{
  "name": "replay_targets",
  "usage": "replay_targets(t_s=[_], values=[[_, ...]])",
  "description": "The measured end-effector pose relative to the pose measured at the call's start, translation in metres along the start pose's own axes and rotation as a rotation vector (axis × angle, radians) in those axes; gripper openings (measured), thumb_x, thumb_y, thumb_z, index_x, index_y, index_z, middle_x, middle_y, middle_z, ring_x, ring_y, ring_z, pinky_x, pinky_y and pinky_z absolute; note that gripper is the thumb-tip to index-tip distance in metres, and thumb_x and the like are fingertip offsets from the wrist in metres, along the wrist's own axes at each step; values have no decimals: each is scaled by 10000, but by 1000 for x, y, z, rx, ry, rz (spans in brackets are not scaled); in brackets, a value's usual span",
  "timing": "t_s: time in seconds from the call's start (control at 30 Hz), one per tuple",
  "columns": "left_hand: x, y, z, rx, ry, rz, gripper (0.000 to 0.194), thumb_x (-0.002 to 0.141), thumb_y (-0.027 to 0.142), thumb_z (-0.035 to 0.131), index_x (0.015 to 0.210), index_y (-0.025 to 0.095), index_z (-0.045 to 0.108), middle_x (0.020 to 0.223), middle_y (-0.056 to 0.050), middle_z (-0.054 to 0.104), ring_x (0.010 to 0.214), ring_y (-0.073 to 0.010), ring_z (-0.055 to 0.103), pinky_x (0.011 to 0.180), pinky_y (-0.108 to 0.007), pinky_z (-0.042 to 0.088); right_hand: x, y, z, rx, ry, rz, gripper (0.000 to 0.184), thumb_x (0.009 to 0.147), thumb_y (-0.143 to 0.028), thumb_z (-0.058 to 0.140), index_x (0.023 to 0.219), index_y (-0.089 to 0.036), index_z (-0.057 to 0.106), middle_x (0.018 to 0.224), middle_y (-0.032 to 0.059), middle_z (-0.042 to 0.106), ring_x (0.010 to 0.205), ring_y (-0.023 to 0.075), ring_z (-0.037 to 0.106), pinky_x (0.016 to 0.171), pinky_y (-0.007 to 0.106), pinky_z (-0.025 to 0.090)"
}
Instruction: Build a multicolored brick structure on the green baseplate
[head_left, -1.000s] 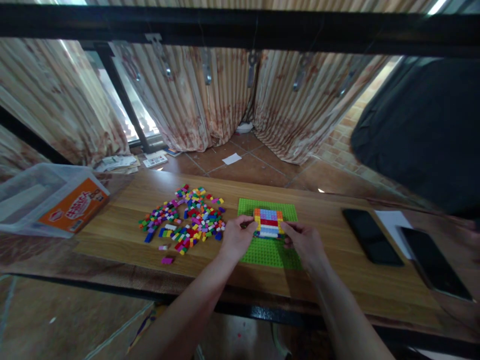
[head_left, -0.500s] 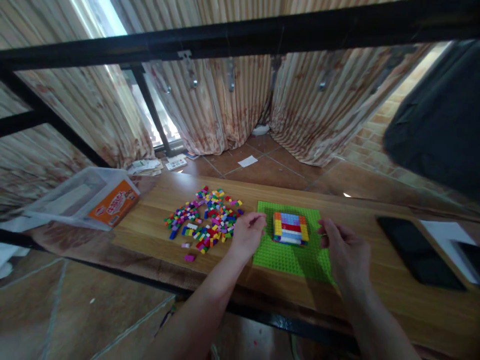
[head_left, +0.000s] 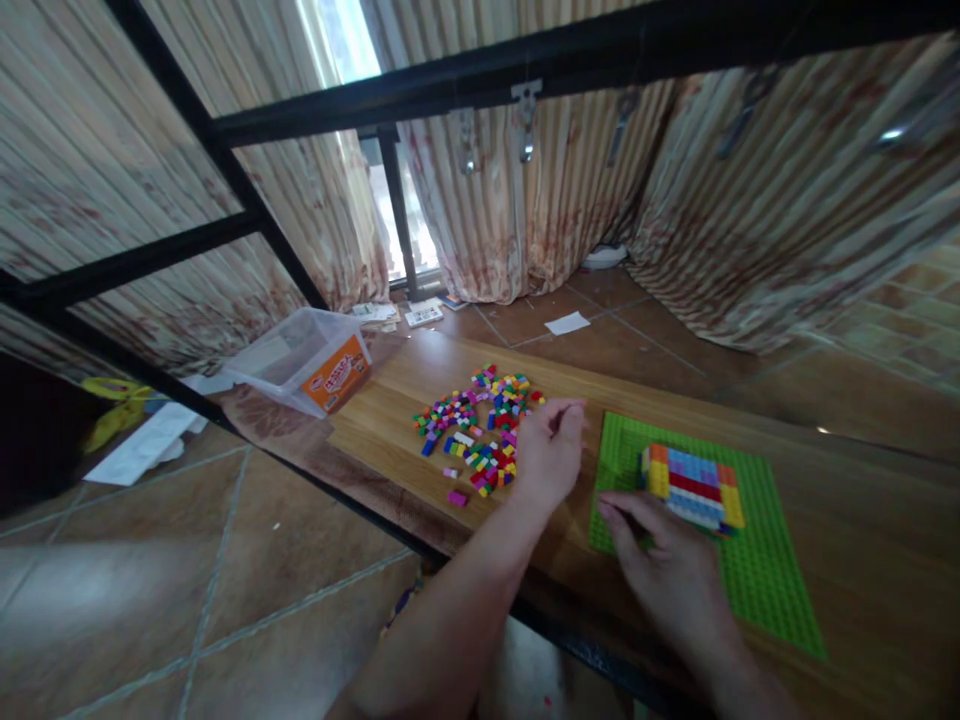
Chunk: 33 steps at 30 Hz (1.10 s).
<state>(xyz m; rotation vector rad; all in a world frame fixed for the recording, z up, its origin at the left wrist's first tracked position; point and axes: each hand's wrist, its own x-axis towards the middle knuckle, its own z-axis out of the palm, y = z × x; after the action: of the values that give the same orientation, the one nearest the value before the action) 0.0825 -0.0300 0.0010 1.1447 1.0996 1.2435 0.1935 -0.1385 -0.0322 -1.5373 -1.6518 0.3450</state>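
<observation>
A green baseplate (head_left: 757,580) lies on the wooden table and carries a small block of stacked coloured bricks (head_left: 694,487). My right hand (head_left: 664,575) rests on the plate's near left corner, fingers stretched flat, just below the block. My left hand (head_left: 550,455) hovers at the right edge of a pile of loose coloured bricks (head_left: 480,425), its fingers curled together; what they pinch, if anything, I cannot make out.
A clear plastic tub with an orange label (head_left: 307,360) sits at the table's left end. A black metal frame (head_left: 390,95) crosses above. Curtains (head_left: 525,210) hang behind, with papers (head_left: 566,322) on the tiled floor.
The view has swung left. My hands have left the sides of the brick block: the left hand moved over to the loose pile, the right hand dropped flat onto the baseplate's corner.
</observation>
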Motion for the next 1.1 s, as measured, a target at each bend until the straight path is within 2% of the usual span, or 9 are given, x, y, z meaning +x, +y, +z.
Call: replay_targets(t_s=[0.13,0.27,0.33,0.43,0.63,0.8,0.9,1.0,1.1], values=[[21,17,-38,-149,244,44,158,834,221,564,849,145,701,652,22,621,501,-53,492,497,-160,394,0,-8,17,-25,-71,-56,209,951,-303,504,941,-225,698,882,33,718,789,170,691,716,276,515],[34,32,-81,-407,474,8,86,801,173,600,808,127,672,615,47,577,461,-27,464,457,-140,346,1,-13,31,-93,-94,-45,216,953,-269,482,937,-213,690,908,48,716,823,185,687,732,291,503],[35,39,-99,-553,520,-39,44,795,141,612,806,127,653,611,55,568,456,-16,468,467,-126,360,2,-15,35,-119,-72,-32,225,955,-274,475,935,-211,690,920,57,719,838,193,681,745,303,499],[33,48,-118,-703,524,-96,58,820,101,581,794,130,623,581,62,551,432,-6,453,460,-113,367,6,-16,39,-152,-38,-9,229,951,-287,479,947,-214,695,940,64,723,857,203,672,774,320,495],[30,59,-132,-785,559,-122,169,908,85,482,797,142,595,549,67,534,396,-7,432,413,-113,346,10,-24,50,-164,6,3,213,942,-273,506,956,-207,708,915,64,715,840,206,652,773,325,484],[29,60,-132,-778,566,-102,165,917,88,501,782,146,575,562,79,518,385,6,416,429,-106,344,6,-63,80,-61,-101,-177,197,955,-224,513,954,-222,710,885,52,695,846,199,617,792,322,470],[27,59,-131,-790,545,-107,167,912,82,495,785,150,579,562,75,523,388,1,416,430,-108,353,5,-85,100,-84,-163,-208,154,935,-216,553,975,-217,701,898,61,675,865,220,581,790,345,464],[26,57,-136,-803,509,-113,165,903,73,489,788,150,580,552,72,519,394,-6,423,426,-113,362,4,-94,114,-159,-192,-196,114,918,-226,584,928,-195,693,862,71,646,843,236,549,770,364,449],[28,57,-147,-783,527,-98,139,887,76,505,794,147,580,559,72,521,398,-3,431,428,-110,364,3,-92,121,-187,-195,-191,118,923,-227,582,865,-197,680,854,64,632,834,230,535,767,362,433]])
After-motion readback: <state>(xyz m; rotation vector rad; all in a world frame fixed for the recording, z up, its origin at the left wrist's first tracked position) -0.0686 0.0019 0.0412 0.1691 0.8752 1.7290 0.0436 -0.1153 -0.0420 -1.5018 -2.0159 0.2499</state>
